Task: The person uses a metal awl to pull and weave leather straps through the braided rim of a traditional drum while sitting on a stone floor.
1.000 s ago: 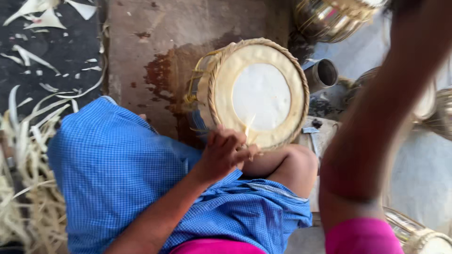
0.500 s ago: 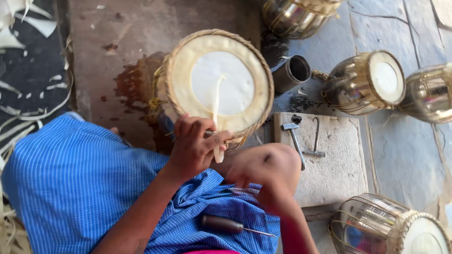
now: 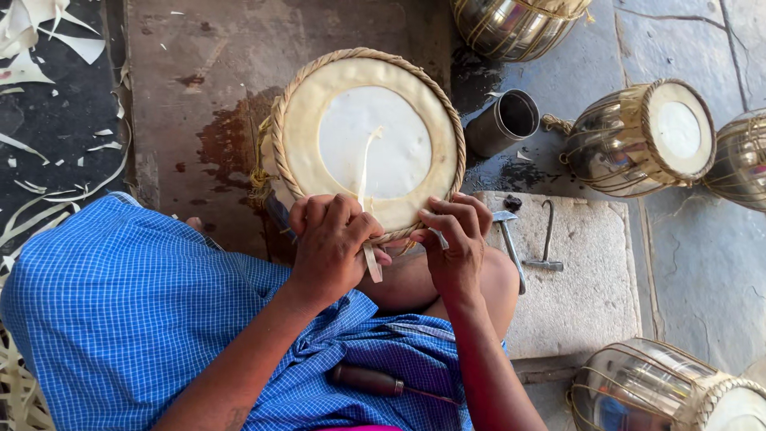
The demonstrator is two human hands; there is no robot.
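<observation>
Left hand (image 3: 331, 243) pinching pale strip (image 3: 365, 191) at drum (image 3: 369, 136) rim; right hand (image 3: 456, 239) gripping rim; metal cup (image 3: 504, 121) empty.

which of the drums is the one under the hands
The wide drum with the braided rim, facing up at top centre. Both the left hand and right hand grip its near edge; the shiny metal drums lie apart, untouched.

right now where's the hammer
In the head view, the hammer lies on the stone slab, right of the right hand, beside a metal hook.

Round cream drum head (image 3: 369, 137) with white centre, tan braided rim. Blue-and-white checked cloth (image 3: 120, 311). Grey stone slab (image 3: 582, 295).
</observation>
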